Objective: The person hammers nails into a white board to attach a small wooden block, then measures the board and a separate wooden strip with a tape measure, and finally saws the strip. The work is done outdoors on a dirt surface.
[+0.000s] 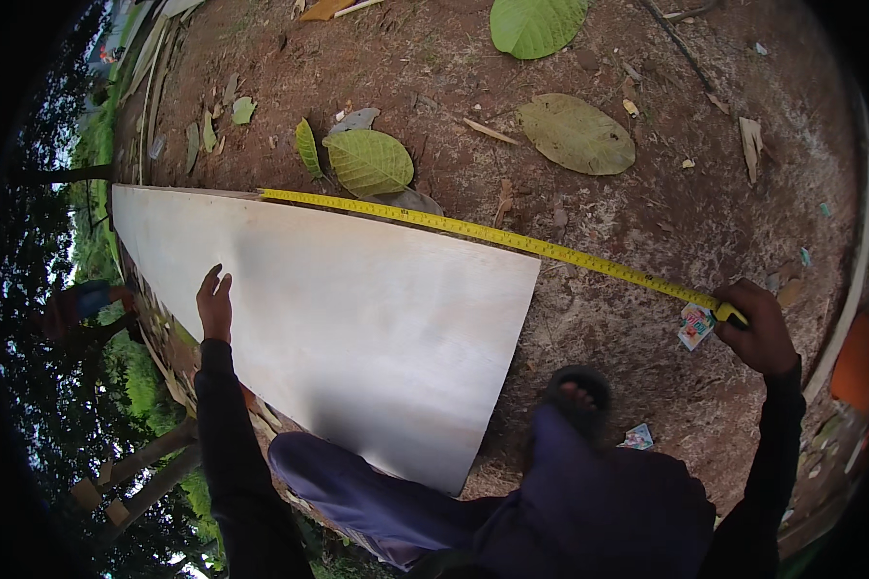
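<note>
Head view: gripped in right hand (765, 330), the nearer one, yellow tape measure (492, 234); stretching left and slightly far from grip, lengthwise along far edge of pale board (386, 309). Empty and open, left hand (216, 307) over board's near-left edge; contact unclear. Containers: none made out.

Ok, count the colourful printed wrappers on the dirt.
2: upper wrapper beside the right hand gripping the tape measure; lower wrapper right of the sandalled foot. Others may be hidden; smaller scraps are unclear.
</note>
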Available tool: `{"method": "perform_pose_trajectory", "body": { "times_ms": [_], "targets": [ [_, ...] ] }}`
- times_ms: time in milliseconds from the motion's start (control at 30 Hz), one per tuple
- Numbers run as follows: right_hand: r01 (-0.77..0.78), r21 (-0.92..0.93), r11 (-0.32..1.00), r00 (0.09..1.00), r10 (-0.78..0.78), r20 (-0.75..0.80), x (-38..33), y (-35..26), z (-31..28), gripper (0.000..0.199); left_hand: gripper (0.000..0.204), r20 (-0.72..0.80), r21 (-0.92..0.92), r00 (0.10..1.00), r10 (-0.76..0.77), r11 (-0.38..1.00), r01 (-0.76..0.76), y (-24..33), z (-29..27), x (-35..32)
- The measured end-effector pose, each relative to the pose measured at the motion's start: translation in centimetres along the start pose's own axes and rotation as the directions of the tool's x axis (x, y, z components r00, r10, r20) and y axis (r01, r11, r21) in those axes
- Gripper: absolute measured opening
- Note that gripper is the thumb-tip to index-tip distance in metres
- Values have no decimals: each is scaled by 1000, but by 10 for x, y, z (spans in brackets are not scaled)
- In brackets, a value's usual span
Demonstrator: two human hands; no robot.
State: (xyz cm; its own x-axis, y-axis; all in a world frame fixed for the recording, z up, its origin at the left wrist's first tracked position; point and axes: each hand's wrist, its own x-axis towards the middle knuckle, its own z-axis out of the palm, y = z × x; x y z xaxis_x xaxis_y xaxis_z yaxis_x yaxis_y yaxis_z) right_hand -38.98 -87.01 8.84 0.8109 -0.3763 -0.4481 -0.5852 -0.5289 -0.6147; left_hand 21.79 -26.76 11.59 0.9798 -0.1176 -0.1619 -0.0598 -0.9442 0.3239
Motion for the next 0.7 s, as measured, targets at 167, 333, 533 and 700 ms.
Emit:
{"method": "perform_pose_trajectory", "body": {
  "times_ms": [167,333,533,700],
  "targets": [
    [92,10,996,957,-85,-277,14,-10,13,76,43,-117,55,980,161,986,-156,-61,-24,-35],
    [-19,135,991,897,77,-434,1,-63,34,102,45,-127,-6,967,220,975,-222,-59,-68,-90],
    [82,-95,992,960,-104,-261,-5,-181,46,101,51,133,44,983,123,991,-130,-134,-84,-174],
    [108,-193,975,981,-136,-139,-8,-260,105,83,53,275,-53,926,258,966,-253,-159,-76,-153]
  ]
}}
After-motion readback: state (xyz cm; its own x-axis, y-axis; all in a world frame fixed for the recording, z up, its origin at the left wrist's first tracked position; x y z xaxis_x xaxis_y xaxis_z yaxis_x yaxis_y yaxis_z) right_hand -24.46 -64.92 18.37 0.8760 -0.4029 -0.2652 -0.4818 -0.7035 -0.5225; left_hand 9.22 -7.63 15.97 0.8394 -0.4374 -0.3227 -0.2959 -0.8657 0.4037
